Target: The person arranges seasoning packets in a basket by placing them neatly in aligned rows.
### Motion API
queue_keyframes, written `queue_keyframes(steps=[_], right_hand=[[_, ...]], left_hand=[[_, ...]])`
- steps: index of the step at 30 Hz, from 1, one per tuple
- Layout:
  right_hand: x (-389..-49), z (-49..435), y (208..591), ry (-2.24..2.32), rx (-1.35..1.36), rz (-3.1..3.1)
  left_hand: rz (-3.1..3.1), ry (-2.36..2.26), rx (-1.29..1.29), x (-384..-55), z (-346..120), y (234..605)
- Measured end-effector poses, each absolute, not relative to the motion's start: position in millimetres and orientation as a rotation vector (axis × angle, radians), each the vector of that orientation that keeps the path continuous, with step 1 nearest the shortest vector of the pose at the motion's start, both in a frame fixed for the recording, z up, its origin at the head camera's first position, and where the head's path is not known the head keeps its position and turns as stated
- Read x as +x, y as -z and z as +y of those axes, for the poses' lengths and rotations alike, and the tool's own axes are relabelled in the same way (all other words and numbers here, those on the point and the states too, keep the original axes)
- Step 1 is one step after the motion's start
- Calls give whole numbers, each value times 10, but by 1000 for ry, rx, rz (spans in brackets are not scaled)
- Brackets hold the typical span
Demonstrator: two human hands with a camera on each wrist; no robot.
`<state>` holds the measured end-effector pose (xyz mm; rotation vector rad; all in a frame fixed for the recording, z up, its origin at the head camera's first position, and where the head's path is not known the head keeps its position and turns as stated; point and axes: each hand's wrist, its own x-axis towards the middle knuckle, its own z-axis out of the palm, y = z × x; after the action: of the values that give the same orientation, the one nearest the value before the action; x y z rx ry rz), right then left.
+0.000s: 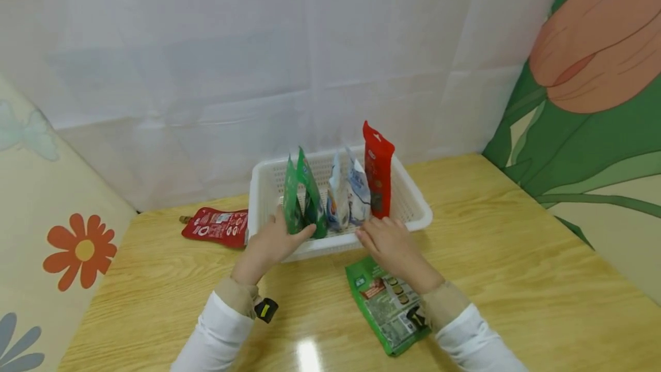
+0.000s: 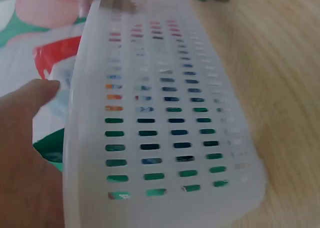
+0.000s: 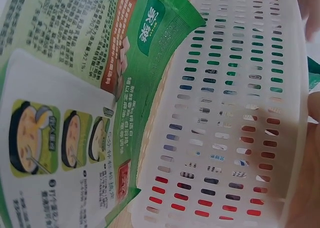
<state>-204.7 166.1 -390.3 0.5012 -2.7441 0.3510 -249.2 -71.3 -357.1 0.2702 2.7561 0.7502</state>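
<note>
A white perforated plastic basket [image 1: 408, 188] holds several upright packets. My left hand [image 1: 268, 245] reaches over its front rim at the left, around two green packets [image 1: 312, 205]. The thumb extends in front of them; the other fingers are partly hidden behind the left packet. In the left wrist view that thumb [image 2: 35, 95] stretches above the rim beside green packaging [image 2: 51, 147]. My right hand [image 1: 395, 248] rests over the front rim, fingers near the blue-and-white packets [image 1: 358, 191] and a tall red packet [image 1: 379, 174]. A green food packet [image 1: 384, 309] lies below my right wrist.
A red pouch [image 1: 219, 227] lies on the wooden table [image 1: 516, 257] against the basket's left end. White cloth [image 1: 206, 73] hangs behind the basket, and painted panels [image 1: 594, 102] stand at both sides.
</note>
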Motion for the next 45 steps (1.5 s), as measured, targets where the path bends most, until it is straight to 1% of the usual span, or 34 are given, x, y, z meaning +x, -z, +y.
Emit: queue_keyframes(steps=[5, 7, 13, 15, 18, 22, 36, 45], right_hand=[[-2064, 1661, 3903, -353, 498, -2740], [-2068, 1658, 3906, -355, 507, -2737], [-2061, 1665, 3912, -381, 499, -2736], [-2055, 1666, 3904, -405, 483, -2750], [-2047, 1669, 3880, -451, 454, -2773], [-2049, 1682, 3861, -548, 416, -2796], [-2067, 1677, 3821, -826, 453, -2727], [-2039, 1693, 3815, -852, 468, -2715]], left_hand=[[2925, -548, 442, -2329, -741, 3644], [2994, -460, 560, -2308, -766, 3705], [3300, -144, 1065, -2337, -820, 3922], [3401, -83, 1164, -2359, -819, 3974], [3477, -80, 1240, -2383, -804, 4012], [3505, -65, 1269, -2397, -785, 4017], [3509, -70, 1145, -2352, -823, 4006], [3485, 5, 1053, -2358, -799, 4019]])
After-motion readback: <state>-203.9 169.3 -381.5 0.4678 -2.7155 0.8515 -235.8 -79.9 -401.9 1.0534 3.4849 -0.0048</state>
